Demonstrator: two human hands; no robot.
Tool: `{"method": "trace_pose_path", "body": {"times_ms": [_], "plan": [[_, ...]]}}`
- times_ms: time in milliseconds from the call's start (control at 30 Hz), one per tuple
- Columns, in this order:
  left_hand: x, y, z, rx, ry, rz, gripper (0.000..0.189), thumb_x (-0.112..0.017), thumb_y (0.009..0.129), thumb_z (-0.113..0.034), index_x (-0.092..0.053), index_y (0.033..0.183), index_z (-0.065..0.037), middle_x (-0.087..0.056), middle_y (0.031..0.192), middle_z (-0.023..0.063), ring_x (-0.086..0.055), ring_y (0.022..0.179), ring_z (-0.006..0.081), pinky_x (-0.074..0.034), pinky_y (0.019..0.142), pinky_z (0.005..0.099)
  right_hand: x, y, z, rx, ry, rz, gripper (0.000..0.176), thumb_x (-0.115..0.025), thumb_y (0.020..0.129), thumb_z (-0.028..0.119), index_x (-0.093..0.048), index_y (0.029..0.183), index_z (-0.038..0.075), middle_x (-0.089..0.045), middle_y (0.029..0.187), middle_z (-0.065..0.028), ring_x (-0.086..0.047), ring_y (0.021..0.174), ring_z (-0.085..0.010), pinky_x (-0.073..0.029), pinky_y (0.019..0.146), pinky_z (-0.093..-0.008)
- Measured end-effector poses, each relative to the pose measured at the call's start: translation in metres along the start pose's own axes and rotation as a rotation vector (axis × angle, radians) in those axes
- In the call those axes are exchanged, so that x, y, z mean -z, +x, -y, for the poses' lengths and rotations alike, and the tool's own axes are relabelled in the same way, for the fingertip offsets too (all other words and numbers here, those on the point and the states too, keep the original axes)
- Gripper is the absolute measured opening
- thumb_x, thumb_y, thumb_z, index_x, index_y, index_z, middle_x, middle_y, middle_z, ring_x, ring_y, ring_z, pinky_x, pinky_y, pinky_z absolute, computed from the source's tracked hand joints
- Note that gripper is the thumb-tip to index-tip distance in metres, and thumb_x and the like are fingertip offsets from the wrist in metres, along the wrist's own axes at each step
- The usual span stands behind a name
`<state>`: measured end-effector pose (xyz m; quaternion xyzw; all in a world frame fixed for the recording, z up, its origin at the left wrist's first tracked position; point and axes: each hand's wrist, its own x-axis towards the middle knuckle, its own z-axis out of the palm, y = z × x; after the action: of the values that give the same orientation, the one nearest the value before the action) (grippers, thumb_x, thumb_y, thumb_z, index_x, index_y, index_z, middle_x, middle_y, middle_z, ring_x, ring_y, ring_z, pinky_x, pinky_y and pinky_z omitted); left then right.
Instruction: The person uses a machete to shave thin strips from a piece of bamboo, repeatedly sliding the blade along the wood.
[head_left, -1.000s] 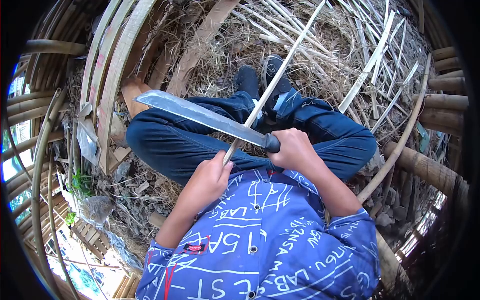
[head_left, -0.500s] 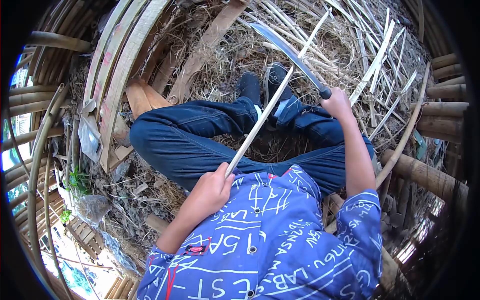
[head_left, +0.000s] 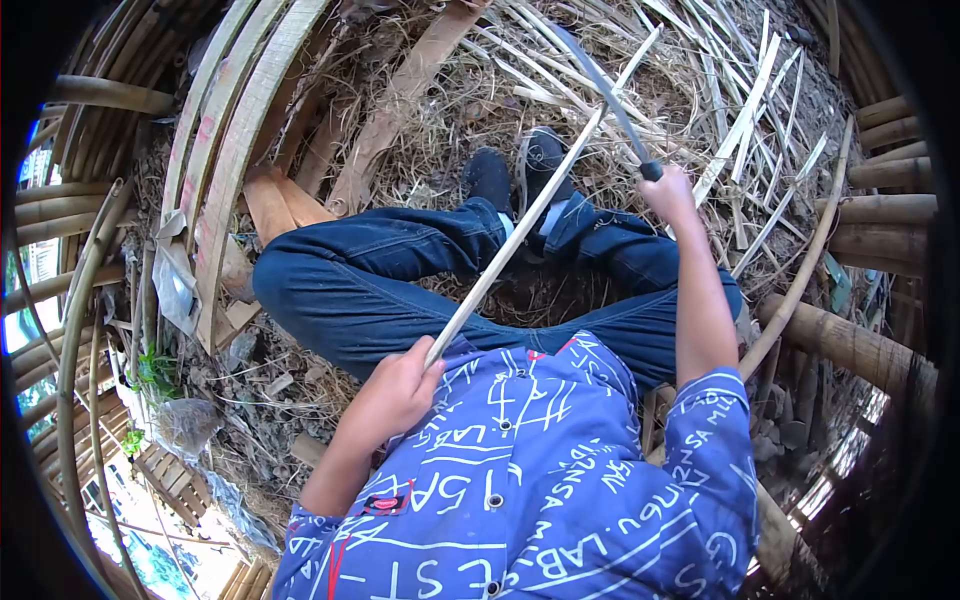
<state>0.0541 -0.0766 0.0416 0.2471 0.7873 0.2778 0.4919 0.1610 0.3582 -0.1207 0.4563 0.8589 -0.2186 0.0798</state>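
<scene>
My left hand (head_left: pixel 402 388), near my lap, is closed round the lower end of a long pale strip (head_left: pixel 510 243). The strip slants up and right over my crossed legs and past my shoes. In my right hand (head_left: pixel 668 192), above my right knee, is the black handle of a long knife (head_left: pixel 622 112). Its curved blade points up and left and crosses the strip near the strip's upper part. Whether blade and strip touch, I cannot tell.
Pale split strips (head_left: pixel 750 115) lie scattered at the upper right. Curved planks (head_left: pixel 245 130) stand at the upper left beside a plastic bag (head_left: pixel 175 285). Thick bamboo poles (head_left: pixel 850 340) are at the right. Dry shavings cover the ground around my shoes.
My left hand has moved slightly down and left with the strip's lower end. My right hand and the knife have shifted a little up and left, and the blade now points more steeply upward.
</scene>
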Motion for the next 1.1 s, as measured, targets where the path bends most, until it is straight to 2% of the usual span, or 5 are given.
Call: {"method": "trace_pose_path", "body": {"times_ms": [267,400,567,767,1100], "plan": [[0.000,0.027,-0.010,0.006,-0.010,0.014,0.018,-0.050,0.093,-0.015,-0.049,0.094,0.003,-0.053,0.064,0.0230,-0.054,0.058,0.0383,-0.040,0.056,0.0433,-0.010,-0.138,0.087,0.305,0.258,0.269,0.025,-0.064,0.065,0.023,-0.068,0.081,0.004,-0.065,0.075,-0.0227,-0.064,0.075,-0.0401,-0.052,0.073,-0.0468],[-0.007,0.037,-0.010,-0.057,0.063,-0.029,0.019,-0.049,0.094,-0.015,-0.048,0.093,0.004,-0.056,0.067,0.0287,-0.056,0.068,0.0480,-0.041,0.060,0.0504,-0.005,-0.180,0.119,0.374,0.250,0.425,0.020,-0.064,0.064,0.024,-0.068,0.075,0.007,-0.066,0.073,-0.0203,-0.064,0.075,-0.0399,-0.053,0.074,-0.0469],[-0.012,0.029,0.000,-0.073,0.155,-0.072,0.019,-0.049,0.094,-0.015,-0.048,0.093,0.004,-0.057,0.069,0.0299,-0.057,0.071,0.0486,-0.042,0.062,0.0523,-0.011,-0.149,0.107,0.360,0.041,0.311,0.022,-0.063,0.064,0.024,-0.069,0.077,0.008,-0.068,0.080,-0.0212,-0.066,0.079,-0.0374,-0.053,0.077,-0.0475],[-0.009,-0.004,0.022,-0.038,0.053,-0.029,0.017,-0.050,0.093,-0.014,-0.049,0.095,0.003,-0.056,0.067,0.0278,-0.057,0.068,0.0481,-0.043,0.059,0.0495,0.005,-0.058,0.046,-0.004,0.035,0.159,0.027,-0.063,0.068,0.024,-0.070,0.086,0.005,-0.068,0.085,-0.0225,-0.065,0.088,-0.0389,-0.051,0.082,-0.0451],[0.012,-0.036,0.042,0.069,0.046,0.084,0.017,-0.052,0.093,-0.015,-0.048,0.096,0.001,-0.055,0.065,0.0250,-0.056,0.066,0.0459,-0.042,0.056,0.0463,-0.002,0.017,-0.003,-0.078,-0.096,0.075,0.038,-0.059,0.070,0.023,-0.065,0.097,-0.004,-0.066,0.099,-0.0265,-0.063,0.096,-0.0400,-0.049,0.088,-0.0451]]}}
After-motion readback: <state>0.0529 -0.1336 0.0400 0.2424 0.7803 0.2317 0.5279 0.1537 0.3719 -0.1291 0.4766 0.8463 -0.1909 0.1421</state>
